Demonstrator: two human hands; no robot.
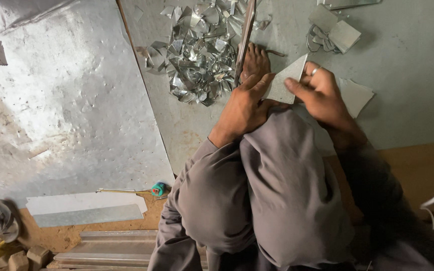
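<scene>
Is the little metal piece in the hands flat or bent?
Flat, it seems: the metal piece shows one even grey face with straight edges between left hand and right hand.

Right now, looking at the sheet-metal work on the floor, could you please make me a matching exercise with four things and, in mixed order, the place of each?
Things:
1. small grey metal piece
2. pile of shiny metal scraps
3. small teal object
4. large dented metal sheet

Places:
A. on the floor at the near edge of the big sheets, left of the knee
B. between the left hand and the right hand
C. covering the floor on the left
D. heaped beyond the left hand, beside the bare foot

Pairs: 1-B, 2-D, 3-A, 4-C
</scene>
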